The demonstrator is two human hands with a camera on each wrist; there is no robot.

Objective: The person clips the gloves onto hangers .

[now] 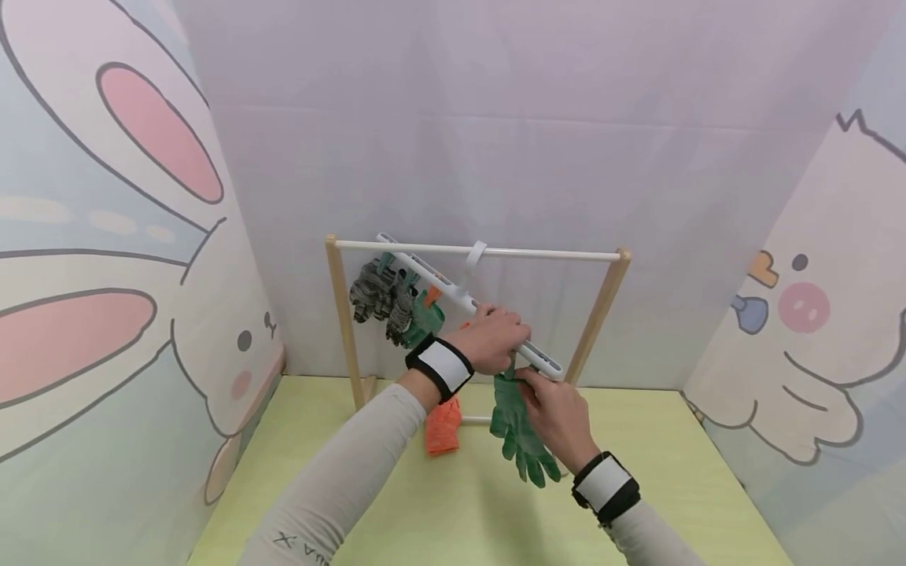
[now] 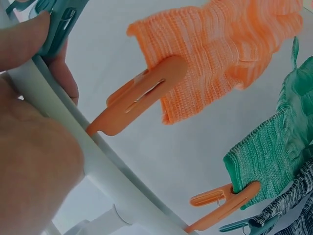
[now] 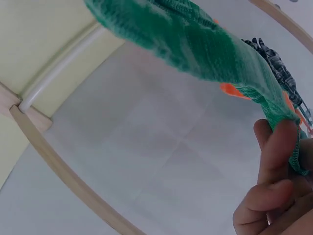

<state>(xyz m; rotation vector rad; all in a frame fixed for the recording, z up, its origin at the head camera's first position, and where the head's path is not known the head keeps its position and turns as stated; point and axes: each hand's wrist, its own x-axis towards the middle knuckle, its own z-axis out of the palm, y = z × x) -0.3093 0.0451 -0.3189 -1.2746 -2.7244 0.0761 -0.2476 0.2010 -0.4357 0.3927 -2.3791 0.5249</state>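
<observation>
A white clip hanger [image 1: 425,271] hangs slanted from a rack's top bar, its near end lower. My left hand [image 1: 491,339] is at the near part of the hanger; in the left wrist view its thumb and fingers grip a dark green clothespin [image 2: 66,22] there. Just below, my right hand [image 1: 562,413] pinches the cuff of a green knit glove [image 1: 520,428], whose fingers dangle downward. An orange clothespin [image 2: 142,95] on the hanger bites the cuff of an orange knit glove [image 2: 210,54]. Behind my left hand, the orange glove is partly hidden in the head view.
The rack has a white top bar [image 1: 552,253] and wooden legs [image 1: 598,314] on a yellow-green table [image 1: 297,464]. Grey-black gloves [image 1: 373,291] and another green glove [image 1: 425,321] are clipped at the hanger's far end. Cartoon-printed cloth walls [image 1: 127,330] enclose the sides.
</observation>
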